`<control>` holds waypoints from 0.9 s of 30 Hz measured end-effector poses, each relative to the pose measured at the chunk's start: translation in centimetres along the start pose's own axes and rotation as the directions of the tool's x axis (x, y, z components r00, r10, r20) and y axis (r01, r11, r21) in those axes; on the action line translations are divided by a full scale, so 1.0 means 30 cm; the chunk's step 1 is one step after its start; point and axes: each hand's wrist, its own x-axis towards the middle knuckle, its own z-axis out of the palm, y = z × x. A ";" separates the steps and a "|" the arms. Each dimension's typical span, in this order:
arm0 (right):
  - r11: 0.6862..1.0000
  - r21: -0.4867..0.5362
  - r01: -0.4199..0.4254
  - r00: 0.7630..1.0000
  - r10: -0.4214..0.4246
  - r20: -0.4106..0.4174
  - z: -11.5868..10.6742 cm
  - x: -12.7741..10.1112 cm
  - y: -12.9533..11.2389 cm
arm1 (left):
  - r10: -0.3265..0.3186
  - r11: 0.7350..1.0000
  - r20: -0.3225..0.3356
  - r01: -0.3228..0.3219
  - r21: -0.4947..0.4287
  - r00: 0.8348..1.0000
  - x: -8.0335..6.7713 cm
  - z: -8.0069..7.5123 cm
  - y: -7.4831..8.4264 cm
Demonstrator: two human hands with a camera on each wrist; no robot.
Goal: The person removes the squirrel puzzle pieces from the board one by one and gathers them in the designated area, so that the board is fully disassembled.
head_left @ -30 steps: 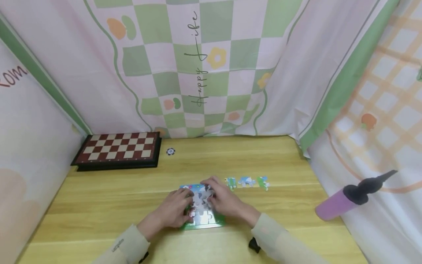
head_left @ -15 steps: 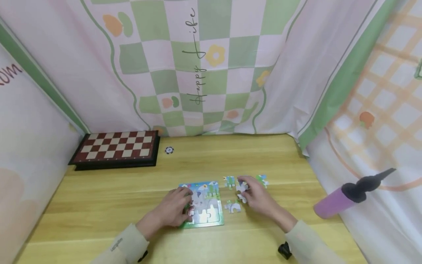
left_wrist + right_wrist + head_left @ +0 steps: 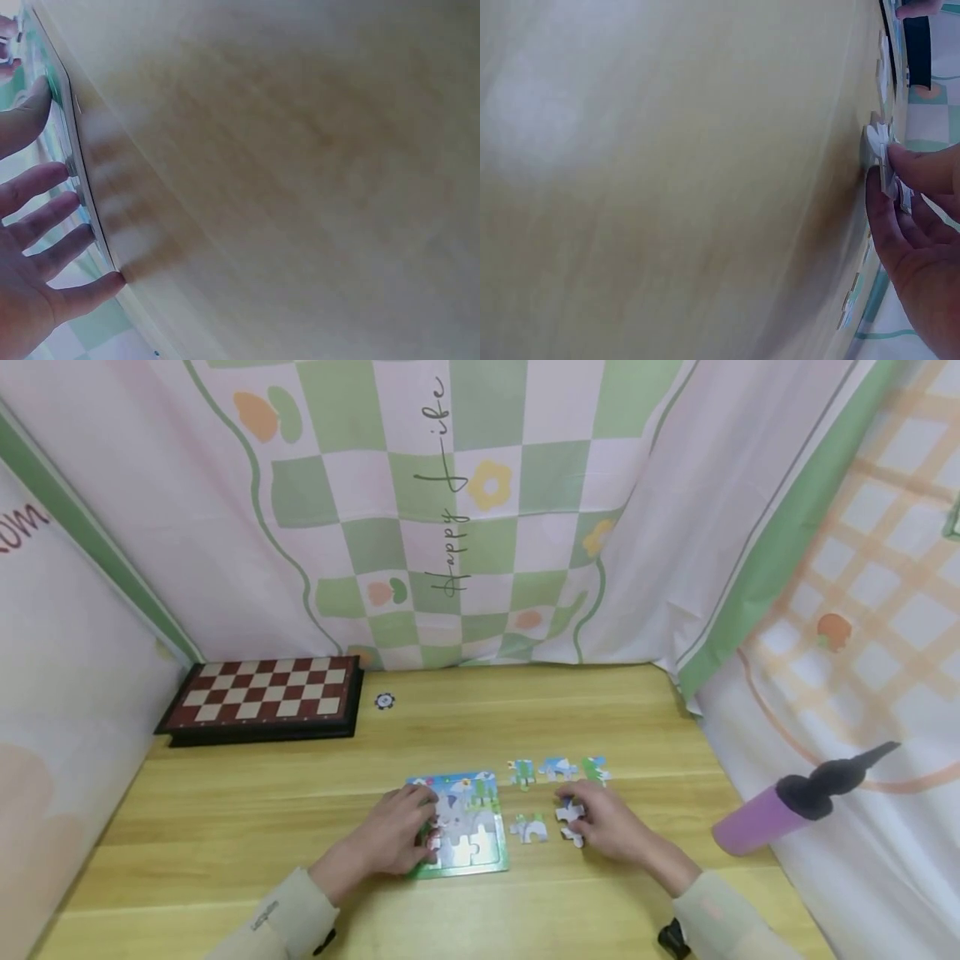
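My left hand [image 3: 397, 831] rests along the left side of a puzzle board [image 3: 480, 870], which shows a grey animal, sky and green trees. The left wrist view shows that hand's fingers spread straight, tips at the board's edge. To the right of the board, my right hand [image 3: 618, 828] pinches a grey-white jigsaw piece [image 3: 570, 820] between thumb and fingers; in the right wrist view the piece [image 3: 883, 154] stands tilted close over the table. Another grey jigsaw piece [image 3: 529, 829] lies between the board and that hand. White bare patches show at the board's near part.
Behind the right hand lie a tree piece [image 3: 522, 773], a blue piece [image 3: 558, 768] and a green piece [image 3: 596, 769] in a row. A chessboard box [image 3: 258, 697] stands back left beside a round chip [image 3: 385, 701]. A purple pump [image 3: 757, 820] is at the right edge.
My right hand has moved right, off the board and past the blue piece, with the grey-white jigsaw piece in its fingers. The left hand has stayed on the board.
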 end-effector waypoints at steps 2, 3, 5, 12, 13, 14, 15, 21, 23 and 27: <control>1.000 -0.025 0.005 1.000 -0.005 0.004 0.002 0.002 0.004 | -0.002 1.000 0.003 0.002 0.001 1.000 0.000 -0.001 0.000; 0.999 -0.037 0.009 1.000 -0.009 0.004 0.003 0.003 0.005 | -0.002 1.000 0.005 0.002 0.001 1.000 0.000 -0.002 0.001; 0.997 -0.073 0.023 1.000 -0.023 0.001 0.003 0.007 0.007 | -0.004 1.000 0.008 0.004 0.001 1.000 0.000 -0.004 0.002; 0.974 -0.206 0.093 0.995 -0.097 -0.006 0.003 0.010 0.000 | -0.007 1.000 0.019 0.007 0.002 1.000 -0.001 -0.007 0.004; 0.970 -0.221 0.101 0.994 -0.105 -0.007 0.003 0.009 -0.002 | -0.009 1.000 0.023 0.009 0.001 1.000 -0.002 -0.008 0.005; 0.966 -0.233 0.109 0.994 -0.114 -0.008 0.004 0.007 -0.004 | -0.011 1.000 0.025 0.011 -0.001 1.000 -0.002 -0.010 0.006; 0.963 -0.246 0.115 0.993 -0.121 -0.008 0.004 0.006 -0.006 | -0.011 1.000 0.026 0.011 -0.002 1.000 -0.003 -0.009 0.007; 0.944 -0.303 0.129 0.990 -0.138 -0.009 0.007 0.004 -0.009 | -0.015 1.000 0.017 0.015 -0.010 1.000 -0.004 -0.003 0.005; 0.940 -0.315 0.130 0.990 -0.140 -0.010 0.008 0.004 -0.007 | -0.016 1.000 0.012 0.016 -0.010 1.000 -0.003 -0.001 0.005; 0.940 -0.314 0.132 0.989 -0.145 -0.017 0.011 0.005 -0.002 | -0.022 1.000 0.010 0.022 -0.007 1.000 -0.004 -0.001 0.005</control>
